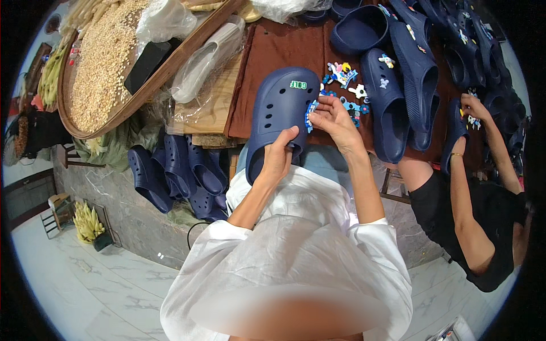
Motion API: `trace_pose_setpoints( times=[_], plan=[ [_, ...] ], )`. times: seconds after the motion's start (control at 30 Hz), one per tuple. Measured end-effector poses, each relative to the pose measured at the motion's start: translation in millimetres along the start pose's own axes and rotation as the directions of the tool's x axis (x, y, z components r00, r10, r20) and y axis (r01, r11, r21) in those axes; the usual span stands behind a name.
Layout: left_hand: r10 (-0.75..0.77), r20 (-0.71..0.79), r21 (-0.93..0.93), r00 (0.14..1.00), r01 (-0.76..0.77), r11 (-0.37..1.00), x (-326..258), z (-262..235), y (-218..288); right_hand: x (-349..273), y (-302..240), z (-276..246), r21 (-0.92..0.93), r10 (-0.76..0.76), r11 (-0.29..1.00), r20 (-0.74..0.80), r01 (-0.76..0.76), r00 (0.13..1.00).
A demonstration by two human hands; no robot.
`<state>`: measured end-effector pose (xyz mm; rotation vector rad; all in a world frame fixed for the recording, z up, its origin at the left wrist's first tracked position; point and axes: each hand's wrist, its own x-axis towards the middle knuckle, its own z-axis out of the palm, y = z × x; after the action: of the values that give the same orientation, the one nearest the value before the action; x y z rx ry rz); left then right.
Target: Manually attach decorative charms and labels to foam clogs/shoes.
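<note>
A: Item one, navy foam clog; where does it sit, and who has it?

B: Held upright above the lap, toe toward twelve o'clock, near edge of the brown-covered counter just beyond it; left hand clamped on the heel rim at six o'clock, thumb over the edge; right hand at three o'clock, fingers pinched together on a small blue-and-white charm pressed against the clog's side.

A: Handling?

B: Judged light; moulded foam, springy but shape-keeping; matte, not slippery; not fragile; best taken by the heel rim or the side wall, leaving the holed upper free; the charm is small and rubbery, a fingertip grip only.

A: Counts?

B: One clog in hand; one green charm already set in its upper at twelve o'clock; loose charms on the cloth at two o'clock, roughly eight, overlapping, exact number unclear; navy clogs on the counter at one to three o'clock, more than six, piled; a further heap of clogs at nine o'clock, about five; one shallow woven tray of grain at ten o'clock.

A: Others present?

B: One person in black at three o'clock, a hand among the clogs.
</note>
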<state>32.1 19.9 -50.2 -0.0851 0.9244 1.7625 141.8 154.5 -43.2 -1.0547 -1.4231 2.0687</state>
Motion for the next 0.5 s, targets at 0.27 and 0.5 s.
trace_pose_setpoints(
  times=[0.27, 0.5],
  plan=[
    [-0.006, -0.069, -0.020, 0.998, 0.005, 1.000, -2.3, -4.6, 4.2, 2.9, 3.6, 13.1, 0.036, -0.022, 0.999, 0.036, 0.020, 0.999],
    [-0.016, -0.072, -0.138, 0.997, 0.005, 0.990, -11.1, 9.8, 20.2, -9.2, 25.3, 35.0, 0.015, -0.146, 0.989, -0.069, 0.147, 0.987]
  ],
)
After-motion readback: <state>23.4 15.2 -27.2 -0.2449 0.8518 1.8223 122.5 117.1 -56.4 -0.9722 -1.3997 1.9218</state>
